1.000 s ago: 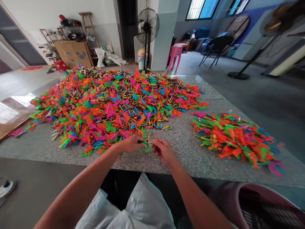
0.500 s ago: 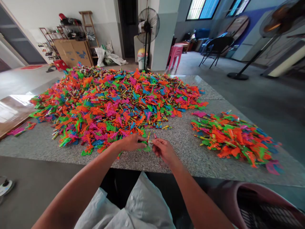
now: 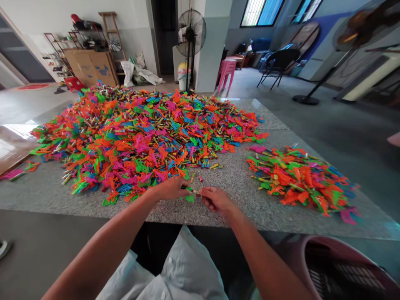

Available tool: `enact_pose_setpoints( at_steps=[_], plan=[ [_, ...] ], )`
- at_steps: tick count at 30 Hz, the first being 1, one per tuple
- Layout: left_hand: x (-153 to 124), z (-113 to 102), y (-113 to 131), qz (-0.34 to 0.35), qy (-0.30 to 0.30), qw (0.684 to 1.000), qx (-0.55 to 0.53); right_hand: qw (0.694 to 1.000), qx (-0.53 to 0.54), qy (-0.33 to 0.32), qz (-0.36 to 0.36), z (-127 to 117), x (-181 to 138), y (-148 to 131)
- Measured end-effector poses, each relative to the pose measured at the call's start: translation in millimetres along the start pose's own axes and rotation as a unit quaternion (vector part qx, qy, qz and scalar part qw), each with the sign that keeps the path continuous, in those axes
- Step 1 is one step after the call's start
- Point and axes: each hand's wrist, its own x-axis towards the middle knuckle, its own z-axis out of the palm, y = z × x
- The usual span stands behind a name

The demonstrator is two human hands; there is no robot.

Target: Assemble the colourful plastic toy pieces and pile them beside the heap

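Close to the table's front edge, my left hand [image 3: 173, 188] is closed on a small green plastic piece [image 3: 188, 189]. A short thin tube [image 3: 196, 192] bridges the gap between my two hands. The fingertips of my right hand [image 3: 217, 199] pinch the tube's right end; its exact shape is too small to make out. Just beyond the fingers lie a loose yellow tube [image 3: 192, 177] and a pink piece [image 3: 200, 177]. A large heap of coloured plastic pieces and tubes [image 3: 140, 141] spreads behind my left hand.
A smaller heap of similar pieces [image 3: 300, 177] lies on the right of the speckled stone table [image 3: 233, 183]. Below the right edge stands a pink basket [image 3: 308, 258]. Farther off are a standing fan [image 3: 190, 35], pink stools [image 3: 226, 71] and a black chair [image 3: 279, 60].
My right hand has come slightly lower, and the tube between the hands now lies more level. The pink piece near my right fingertips now lies apart on the table. The view has shifted slightly.
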Motion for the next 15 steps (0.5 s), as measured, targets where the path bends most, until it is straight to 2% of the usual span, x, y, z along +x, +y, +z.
enact_pose_setpoints(
  at_steps=[2, 3, 5, 7, 9, 11, 12, 13, 15],
  plan=[
    [7.0, 2.9, -1.4, -0.014, 0.013, 1.000, -0.015, 1.000, -0.007, 0.012, 0.004, -12.7, -2.4, 3.0],
    [11.4, 2.6, -2.3, -0.028, 0.046, 0.998, -0.015, 0.999, -0.015, 0.036, 0.000, -23.6, -4.0, 2.7],
    [21.6, -1.6, -5.2, -0.059, 0.153, 0.986, 0.021, 0.990, -0.026, 0.136, -0.024, -54.4, -8.2, -3.1],
    [32.7, -9.3, -10.0, -0.094, 0.261, 0.956, 0.094, 0.956, 0.009, 0.282, -0.077, -92.5, -13.5, -15.6],
    [43.3, -16.7, -16.8, -0.143, 0.327, 0.920, 0.161, 0.895, 0.097, 0.403, -0.164, -127.8, -18.1, -31.7],
    [52.3, -21.0, -24.4, -0.187, 0.346, 0.895, 0.208, 0.834, 0.173, 0.465, -0.241, -149.9, -19.2, -45.0],
    [55.8, -21.9, -28.1, -0.200, 0.341, 0.890, 0.227, 0.816, 0.184, 0.481, -0.262, -153.9, -17.7, -48.7],
    [58.6, -22.3, -31.6, -0.204, 0.330, 0.889, 0.242, 0.814, 0.170, 0.487, -0.269, -152.8, -14.6, -49.7],
    [61.9, -23.2, -37.9, -0.199, 0.318, 0.890, 0.258, 0.848, 0.081, 0.464, -0.244, -137.2, -3.7, -44.0]
  ],
)
